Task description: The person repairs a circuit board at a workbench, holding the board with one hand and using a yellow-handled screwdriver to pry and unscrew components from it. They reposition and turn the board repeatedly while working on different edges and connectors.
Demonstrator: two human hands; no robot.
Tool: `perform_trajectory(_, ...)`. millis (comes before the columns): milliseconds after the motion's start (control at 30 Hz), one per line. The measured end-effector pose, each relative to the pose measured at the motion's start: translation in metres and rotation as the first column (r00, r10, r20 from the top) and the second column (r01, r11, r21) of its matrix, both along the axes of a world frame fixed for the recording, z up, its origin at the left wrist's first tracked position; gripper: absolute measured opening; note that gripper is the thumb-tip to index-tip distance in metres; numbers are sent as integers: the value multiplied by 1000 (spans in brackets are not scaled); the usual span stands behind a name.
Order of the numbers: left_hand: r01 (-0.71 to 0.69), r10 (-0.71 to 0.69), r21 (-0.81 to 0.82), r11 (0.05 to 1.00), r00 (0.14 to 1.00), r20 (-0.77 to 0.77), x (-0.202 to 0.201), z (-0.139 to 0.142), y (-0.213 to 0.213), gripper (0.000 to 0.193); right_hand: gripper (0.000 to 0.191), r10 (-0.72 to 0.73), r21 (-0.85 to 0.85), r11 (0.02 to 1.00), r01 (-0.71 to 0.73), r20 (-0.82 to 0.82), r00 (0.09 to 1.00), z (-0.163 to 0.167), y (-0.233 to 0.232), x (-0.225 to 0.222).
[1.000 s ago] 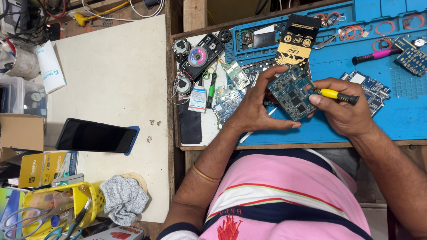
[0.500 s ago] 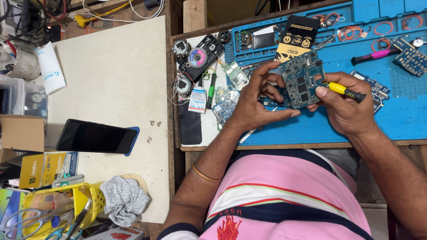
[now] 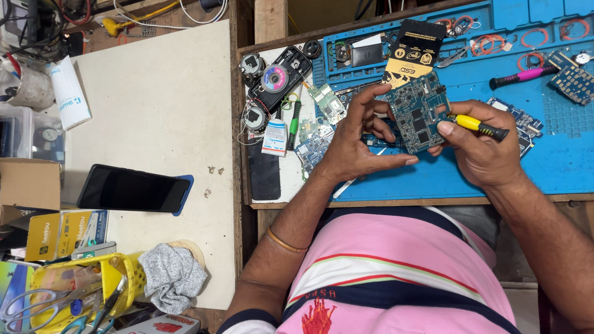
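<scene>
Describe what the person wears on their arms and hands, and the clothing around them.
Both hands, left hand and right hand, are bare: no gloves, and no rings that I can make out. The left wrist carries a thin gold-coloured bangle. The forearms are uncovered. The polo shirt is pink with navy, white and red stripes.

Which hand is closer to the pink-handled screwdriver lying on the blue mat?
Right. The right hand sits just below the pink-handled screwdriver, gripping a yellow-handled screwdriver; the left hand is farther off, beyond the circuit board.
</scene>
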State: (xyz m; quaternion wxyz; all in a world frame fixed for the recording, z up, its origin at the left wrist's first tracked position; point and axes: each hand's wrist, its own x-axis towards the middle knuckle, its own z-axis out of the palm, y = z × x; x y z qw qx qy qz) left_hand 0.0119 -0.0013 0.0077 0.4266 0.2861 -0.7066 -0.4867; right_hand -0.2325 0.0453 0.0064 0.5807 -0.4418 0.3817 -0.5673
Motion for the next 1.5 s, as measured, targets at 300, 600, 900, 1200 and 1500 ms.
perform_trajectory(300,-27,28,-9,1000,999,37,-1,-3,0,121,26,-2,-7,1000,2,-15,1000,0,0,0)
perform_trajectory(600,-36,36,-3,999,999,4,-1,-5,2,118,27,5,-5,1000,-5,-9,1000,3,0,1)
perform_trajectory(900,-52,52,-45,998,999,-8,-1,-5,0,114,28,12,-14,1000,-12,-8,1000,1,-1,1)
perform_trajectory(1200,-34,35,-17,999,999,30,0,-2,1,120,27,4,23,1000,-4,9,1000,-1,0,-1)
perform_trajectory(1500,6,-6,16,1000,1000,27,1,-1,1,117,25,0,19,1000,0,28,1000,-5,1,-2)
